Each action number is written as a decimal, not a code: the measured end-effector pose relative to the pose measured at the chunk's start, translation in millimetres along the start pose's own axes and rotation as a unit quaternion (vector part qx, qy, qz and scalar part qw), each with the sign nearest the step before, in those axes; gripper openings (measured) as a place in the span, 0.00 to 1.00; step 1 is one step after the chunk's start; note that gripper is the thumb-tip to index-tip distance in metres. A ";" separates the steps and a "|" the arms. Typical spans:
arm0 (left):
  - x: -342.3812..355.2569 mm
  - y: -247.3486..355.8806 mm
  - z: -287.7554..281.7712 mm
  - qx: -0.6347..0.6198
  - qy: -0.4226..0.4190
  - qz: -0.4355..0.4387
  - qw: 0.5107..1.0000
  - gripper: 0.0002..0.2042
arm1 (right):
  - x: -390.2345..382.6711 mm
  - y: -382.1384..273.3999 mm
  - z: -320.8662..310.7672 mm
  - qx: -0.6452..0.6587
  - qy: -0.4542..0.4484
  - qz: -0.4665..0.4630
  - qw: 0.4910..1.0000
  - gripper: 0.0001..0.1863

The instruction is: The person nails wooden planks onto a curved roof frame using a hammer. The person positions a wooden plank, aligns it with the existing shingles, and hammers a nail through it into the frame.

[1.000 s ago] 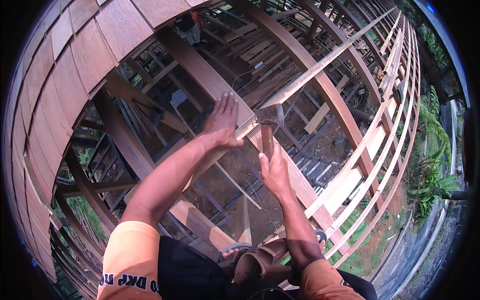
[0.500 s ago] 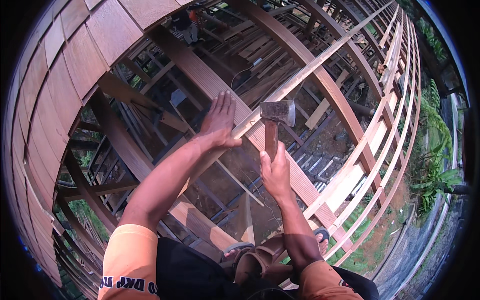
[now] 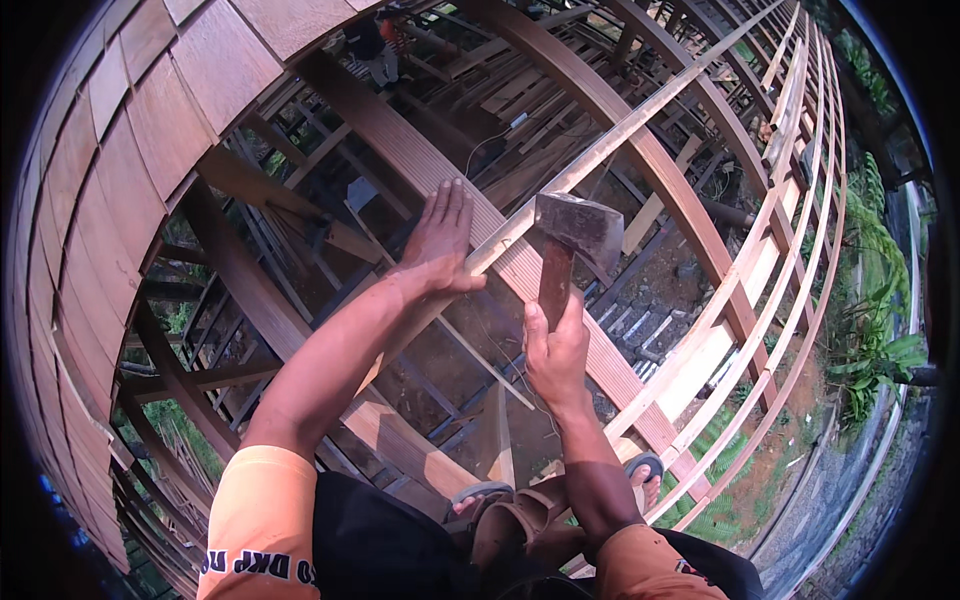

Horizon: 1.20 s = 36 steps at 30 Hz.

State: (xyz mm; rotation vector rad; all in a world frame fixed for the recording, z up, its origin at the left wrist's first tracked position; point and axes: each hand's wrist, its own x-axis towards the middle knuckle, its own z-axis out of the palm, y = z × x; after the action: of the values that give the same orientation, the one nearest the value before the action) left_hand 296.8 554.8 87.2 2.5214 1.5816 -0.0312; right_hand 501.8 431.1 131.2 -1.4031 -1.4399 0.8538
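Note:
My right hand (image 3: pixel 556 352) is closed round the wooden handle of a hatchet (image 3: pixel 579 228). Its dark, worn metal head is raised over a wide brown rafter (image 3: pixel 390 140), to the right of a thin pale batten (image 3: pixel 585 168). The batten crosses the rafter slantwise, its near end beside my left hand (image 3: pixel 437 240). That hand lies flat at the rafter's left edge, fingers stretched out and the thumb beside the batten's end. Whether the thumb presses on the batten I cannot tell. A nail at the crossing is too small to make out.
Overlapping wooden shingles (image 3: pixel 130 110) cover the left side. More rafters (image 3: pixel 660 180) and pale battens (image 3: pixel 735 290) spread to the right. Far below, between the timbers, are stacked boards and a person (image 3: pixel 375 50). A brown tool pouch (image 3: pixel 520 515) hangs at my waist; my sandaled feet stand on the frame.
My right hand has lifted the hatchet; its head has shifted right, away from the batten, and tilted. The left hand stays in nearly the same place.

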 end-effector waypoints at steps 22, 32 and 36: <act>-6.8 -5.5 -0.9 0.007 -0.008 -0.013 1.000 0.61 | 111.5 -54.8 -82.7 0.027 -0.163 0.023 0.986 0.27; 0.9 1.8 -4.6 0.014 0.001 0.003 1.000 0.61 | 186.1 -20.9 -88.9 -0.174 -0.408 0.011 0.896 0.22; 1.7 -0.3 2.4 0.004 0.006 -0.006 1.000 0.60 | 165.6 3.4 -83.5 -0.223 -0.409 -0.045 0.884 0.22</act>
State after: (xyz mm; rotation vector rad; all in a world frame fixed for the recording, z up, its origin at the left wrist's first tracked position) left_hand 297.4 556.1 84.7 2.5229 1.6044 -0.0232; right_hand 593.4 584.9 179.8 -1.3314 -2.4529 1.1778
